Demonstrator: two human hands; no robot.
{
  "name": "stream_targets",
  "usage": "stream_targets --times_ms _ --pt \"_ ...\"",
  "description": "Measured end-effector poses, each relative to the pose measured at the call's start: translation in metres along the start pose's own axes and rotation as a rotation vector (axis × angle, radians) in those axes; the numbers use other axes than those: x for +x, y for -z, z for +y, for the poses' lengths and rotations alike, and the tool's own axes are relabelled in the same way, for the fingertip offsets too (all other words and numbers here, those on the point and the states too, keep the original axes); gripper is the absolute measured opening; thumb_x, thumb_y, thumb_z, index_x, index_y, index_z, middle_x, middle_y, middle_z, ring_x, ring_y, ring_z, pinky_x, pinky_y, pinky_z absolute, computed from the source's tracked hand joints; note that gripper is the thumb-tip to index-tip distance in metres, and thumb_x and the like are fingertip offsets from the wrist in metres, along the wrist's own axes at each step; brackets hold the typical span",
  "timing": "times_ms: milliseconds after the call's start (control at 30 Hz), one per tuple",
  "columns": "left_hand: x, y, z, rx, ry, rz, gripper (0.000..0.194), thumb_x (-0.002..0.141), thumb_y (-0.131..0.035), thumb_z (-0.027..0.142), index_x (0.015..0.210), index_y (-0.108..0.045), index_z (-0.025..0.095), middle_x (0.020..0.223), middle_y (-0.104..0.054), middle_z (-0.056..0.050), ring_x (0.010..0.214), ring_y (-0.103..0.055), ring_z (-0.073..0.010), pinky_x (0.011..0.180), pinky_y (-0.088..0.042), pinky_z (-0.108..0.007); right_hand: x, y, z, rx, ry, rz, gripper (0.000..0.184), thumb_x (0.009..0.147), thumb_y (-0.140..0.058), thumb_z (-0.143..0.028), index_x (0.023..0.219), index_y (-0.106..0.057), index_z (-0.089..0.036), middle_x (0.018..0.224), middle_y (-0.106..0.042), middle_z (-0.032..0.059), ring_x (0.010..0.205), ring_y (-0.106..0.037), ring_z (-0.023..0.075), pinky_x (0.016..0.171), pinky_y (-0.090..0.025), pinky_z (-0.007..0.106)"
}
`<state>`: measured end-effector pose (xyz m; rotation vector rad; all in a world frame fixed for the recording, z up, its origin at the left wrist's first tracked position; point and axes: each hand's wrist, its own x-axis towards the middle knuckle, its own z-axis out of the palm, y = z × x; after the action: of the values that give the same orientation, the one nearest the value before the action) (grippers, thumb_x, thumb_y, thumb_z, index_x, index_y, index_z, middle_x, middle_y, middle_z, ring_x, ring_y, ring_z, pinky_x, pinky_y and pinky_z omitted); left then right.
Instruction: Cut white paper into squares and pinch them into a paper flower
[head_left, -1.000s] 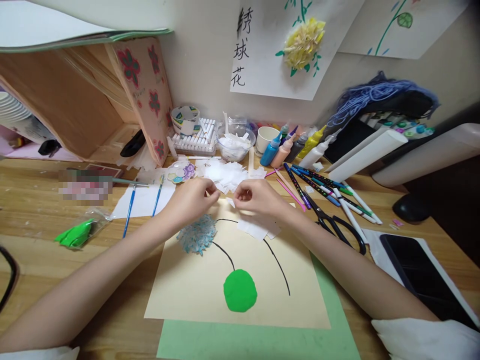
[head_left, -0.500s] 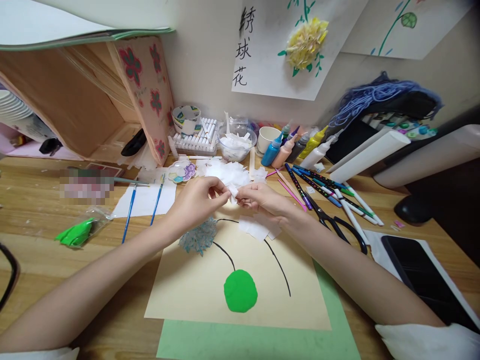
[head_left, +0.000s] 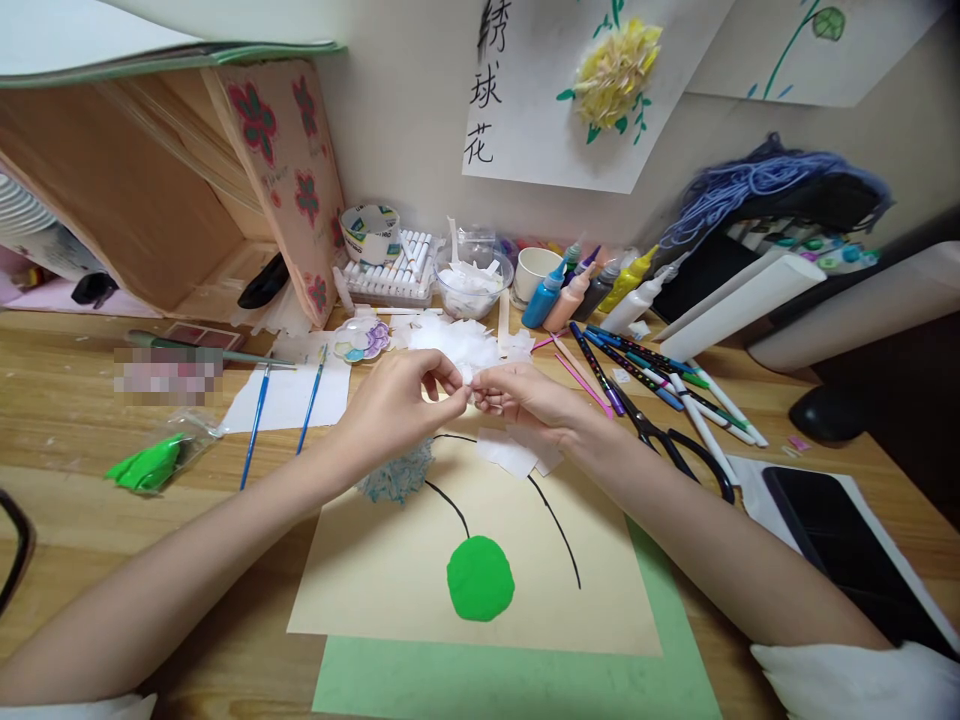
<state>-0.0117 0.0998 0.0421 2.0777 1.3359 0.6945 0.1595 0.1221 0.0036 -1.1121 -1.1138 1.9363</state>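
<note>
My left hand [head_left: 416,392] and my right hand [head_left: 525,397] meet fingertip to fingertip over the top of a cream paper sheet [head_left: 360,590]. Both are closed in a pinch on a small piece of white paper [head_left: 468,384], mostly hidden by the fingers. Just behind them lies a heap of white paper pieces [head_left: 457,340]. Under my right wrist are a few flat white paper squares [head_left: 510,453]. On the sheet sit a flat green disc [head_left: 481,578], curved black lines and a fluffy blue-grey paper pompom [head_left: 397,473], partly covered by my left forearm.
Scissors [head_left: 667,440], pens and a phone [head_left: 832,540] lie to the right. Paint bottles [head_left: 544,298], a bowl of paper scraps [head_left: 472,285] and a marker box [head_left: 390,280] stand at the back. Brushes [head_left: 256,425] and a bag of green clay [head_left: 146,463] are left.
The white paper between my fingertips shows less now, the fingers having drawn closer together around it. The view has shifted slightly.
</note>
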Motion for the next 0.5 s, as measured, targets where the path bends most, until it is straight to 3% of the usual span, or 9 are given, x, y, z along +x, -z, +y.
stream_targets --times_ms 500 --pt "0.0015 0.0029 -0.0032 0.083 0.056 -0.028 0.017 0.077 -0.052 0.027 0.068 -0.064 0.017 0.066 -0.063 0.0 0.064 -0.054 -0.0132 0.058 -0.035 -0.025 0.0037 0.0083 0.002 -0.053 0.018 0.004 0.015 0.063 -0.065 -0.026 0.058 -0.057 -0.015 0.055 -0.051 -0.0036 0.052 -0.041 0.0071 0.052 -0.029 0.023"
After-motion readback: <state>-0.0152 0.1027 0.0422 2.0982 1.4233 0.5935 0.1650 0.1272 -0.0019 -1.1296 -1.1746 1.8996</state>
